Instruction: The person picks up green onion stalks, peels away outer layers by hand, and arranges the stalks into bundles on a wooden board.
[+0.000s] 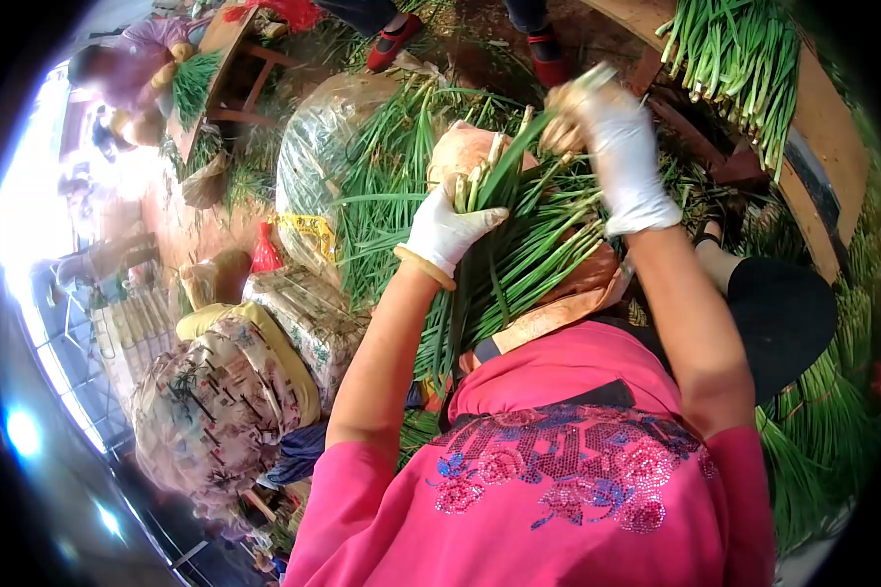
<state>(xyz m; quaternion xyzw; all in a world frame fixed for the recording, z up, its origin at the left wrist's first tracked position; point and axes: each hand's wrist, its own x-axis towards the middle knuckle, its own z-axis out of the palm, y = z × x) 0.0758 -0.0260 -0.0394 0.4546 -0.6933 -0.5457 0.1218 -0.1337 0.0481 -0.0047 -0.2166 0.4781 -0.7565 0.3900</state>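
Observation:
My left hand [445, 230], in a white glove, is closed round a few leafy green stalks [504, 176] with thick pale ends pointing up. Their long leaves trail down past my wrist. My right hand [612, 147], also gloved in white, is raised to the right of it and smeared by motion. Pale and brownish stalk-like bits show at its fingers; whether it grips them I cannot tell. Across my lap lies a loose heap of green stalks [548, 245], their cut pale ends towards my right hand. An orange-brown cloth or sheet [582, 284] shows under the heap.
A clear plastic sack [318, 147] stands at the left beside more greens. Bundled stalks [739, 73] lie on a wooden table [832, 127] at upper right. A person in a patterned top [215, 401] bends at left; another person's red shoes [394, 44] are ahead. Greens cover the right floor.

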